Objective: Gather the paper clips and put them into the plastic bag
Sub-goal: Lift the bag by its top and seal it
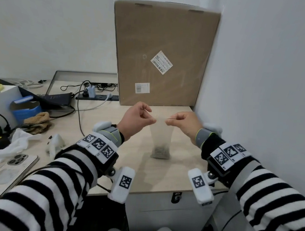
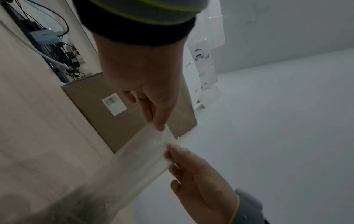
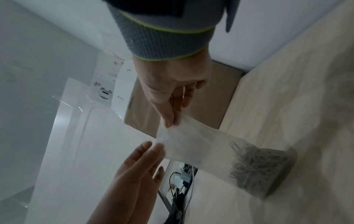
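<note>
A clear plastic bag [image 1: 161,134] hangs upright over the pale wooden table [image 1: 135,168], its bottom resting on the surface. A heap of grey paper clips [image 1: 160,150] fills the bottom of it. My left hand [image 1: 153,121] pinches the left corner of the bag's top edge. My right hand [image 1: 167,122] pinches the right corner. In the left wrist view my left hand [image 2: 159,127] holds the bag [image 2: 141,153] by thumb and fingers. The right wrist view has my right hand [image 3: 169,122] on the bag [image 3: 191,144], with the paper clips [image 3: 256,165] inside.
A tall cardboard box [image 1: 163,53] stands against the wall just behind the bag. A power strip [image 1: 97,97] with cables lies at the back left. A blue box [image 1: 26,108], white cloth [image 1: 16,143] and phone [image 1: 13,165] sit on the left. A white wall closes the right side.
</note>
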A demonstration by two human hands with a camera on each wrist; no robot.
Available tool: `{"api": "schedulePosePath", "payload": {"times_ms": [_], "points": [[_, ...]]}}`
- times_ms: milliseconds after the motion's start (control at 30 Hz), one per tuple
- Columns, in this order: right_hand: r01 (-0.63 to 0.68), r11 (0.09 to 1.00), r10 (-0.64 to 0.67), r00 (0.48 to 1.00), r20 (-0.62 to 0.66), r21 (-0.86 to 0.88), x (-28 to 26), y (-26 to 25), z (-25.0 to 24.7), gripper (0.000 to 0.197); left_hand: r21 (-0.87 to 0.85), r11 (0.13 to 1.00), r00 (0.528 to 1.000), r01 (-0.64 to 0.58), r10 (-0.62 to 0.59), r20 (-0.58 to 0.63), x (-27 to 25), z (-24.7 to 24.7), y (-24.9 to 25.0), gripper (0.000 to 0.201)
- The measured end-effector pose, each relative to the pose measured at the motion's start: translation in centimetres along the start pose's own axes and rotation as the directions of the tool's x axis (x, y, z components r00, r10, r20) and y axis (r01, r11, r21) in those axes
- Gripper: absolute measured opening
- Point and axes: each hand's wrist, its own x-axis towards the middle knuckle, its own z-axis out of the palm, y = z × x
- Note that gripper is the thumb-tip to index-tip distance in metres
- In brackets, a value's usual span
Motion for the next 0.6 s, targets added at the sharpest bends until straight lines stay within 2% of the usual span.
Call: {"api": "schedulePosePath", "payload": {"times_ms": [100,233,333,500,600], "points": [[-0.019,0.994,0.023,0.999,0.035,-0.106,0.7,-0.1,-1.4,0.016,0.066,0.998,0.998,-0.024,0.020,0.057,0.7,-0.3,0.3,0.028],[-0.051,0.978,0.064,0.996,0.057,-0.200,2.4,-0.1,-2.6,0.014,0.197,0.978,0.989,-0.069,0.040,0.143,3.0,0.5,0.5,0.028],[-0.087,0.974,0.106,0.991,0.082,-0.211,4.5,-0.1,-3.6,0.012,0.262,0.959,0.987,-0.108,0.073,0.140,5.6,1.4,0.3,0.025],[-0.023,0.985,0.011,0.997,-0.072,-0.170,8.7,-0.2,-4.8,0.005,0.377,0.907,0.982,-0.189,0.167,0.090,10.8,3.3,1.1,0.017],[0.033,0.963,-0.074,0.986,-0.146,-0.266,10.5,0.4,-5.6,0.010,0.460,0.864,0.978,-0.205,0.193,0.073,13.0,4.4,1.1,0.020]]}}
